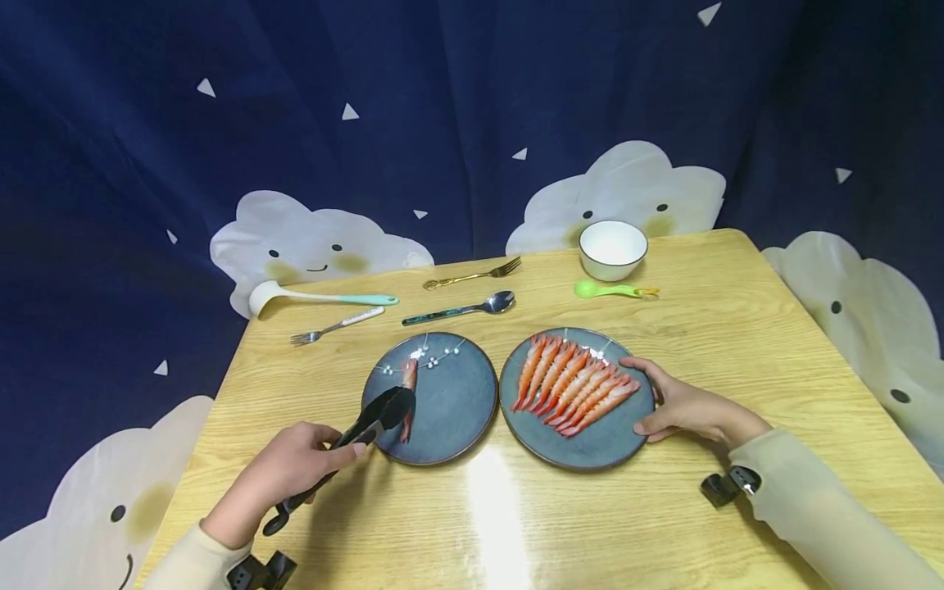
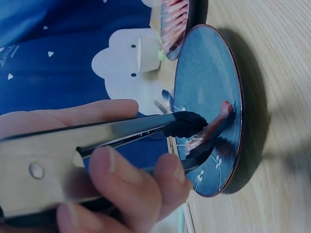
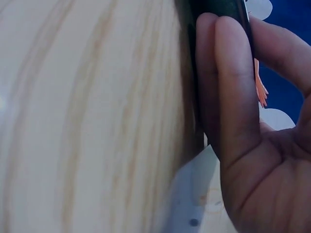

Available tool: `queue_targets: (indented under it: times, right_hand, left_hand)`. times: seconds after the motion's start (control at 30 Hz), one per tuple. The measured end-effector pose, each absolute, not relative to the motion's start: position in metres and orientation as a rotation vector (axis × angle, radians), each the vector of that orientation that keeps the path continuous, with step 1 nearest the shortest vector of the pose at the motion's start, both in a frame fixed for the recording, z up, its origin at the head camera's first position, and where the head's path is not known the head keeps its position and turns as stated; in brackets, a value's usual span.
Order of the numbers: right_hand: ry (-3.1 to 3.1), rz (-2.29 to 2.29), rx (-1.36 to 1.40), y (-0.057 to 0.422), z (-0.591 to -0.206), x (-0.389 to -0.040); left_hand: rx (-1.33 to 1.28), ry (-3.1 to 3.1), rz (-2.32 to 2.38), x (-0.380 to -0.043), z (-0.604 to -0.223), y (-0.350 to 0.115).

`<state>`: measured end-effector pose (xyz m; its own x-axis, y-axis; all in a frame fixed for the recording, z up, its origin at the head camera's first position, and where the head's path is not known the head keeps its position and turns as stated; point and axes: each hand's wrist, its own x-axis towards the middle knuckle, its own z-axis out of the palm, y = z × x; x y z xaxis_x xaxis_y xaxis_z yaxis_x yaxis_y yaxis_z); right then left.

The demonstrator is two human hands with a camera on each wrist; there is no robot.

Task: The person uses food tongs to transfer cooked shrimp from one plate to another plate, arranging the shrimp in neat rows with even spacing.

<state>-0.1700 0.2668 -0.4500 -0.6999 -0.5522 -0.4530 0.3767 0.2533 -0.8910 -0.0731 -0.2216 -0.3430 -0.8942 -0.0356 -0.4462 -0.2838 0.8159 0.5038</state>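
Observation:
My left hand (image 1: 295,463) holds black-tipped tongs (image 1: 379,414) over the left blue-grey plate (image 1: 460,414). In the left wrist view the tips of the tongs stand around a single shrimp (image 2: 208,130) at the plate's flowered side. Whether that shrimp touches the plate I cannot tell. Several orange-red shrimps (image 1: 575,381) lie side by side in a slanting row on the right plate (image 1: 531,430). With thumb and fingers, my right hand (image 1: 686,407) grips this plate's right rim; in the right wrist view its fingers (image 3: 235,73) are under the edge.
Behind the plates lie a ladle (image 1: 317,297), a fork with a white handle (image 1: 339,325), a golden fork (image 1: 472,274), a spoon (image 1: 460,310) and a green spoon (image 1: 605,290). A white bowl (image 1: 614,254) stands at the back of the wooden table (image 1: 737,328), before a dark blue curtain (image 1: 442,106).

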Motion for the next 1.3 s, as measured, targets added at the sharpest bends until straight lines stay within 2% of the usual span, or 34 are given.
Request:
queue_targets:
  times: [0.63,1.13,1.3]
  right_hand:
    - [1.776,-1.55,-0.168,0.266,-0.448,-0.169]
    - [1.753,-1.569,-0.183,0.27,-0.451,-0.169]
    - [1.738,-1.594,-0.188,0.27,-0.452,-0.168]
  left_hand:
    - [-0.017,2.711,0.756,-0.084,-0.333,-0.185]
    - [0.62,2.71,0.777,-0.092,-0.325,-0.113]
    - [0.733,2.646,0.78,-0.096,-0.324,-0.083]
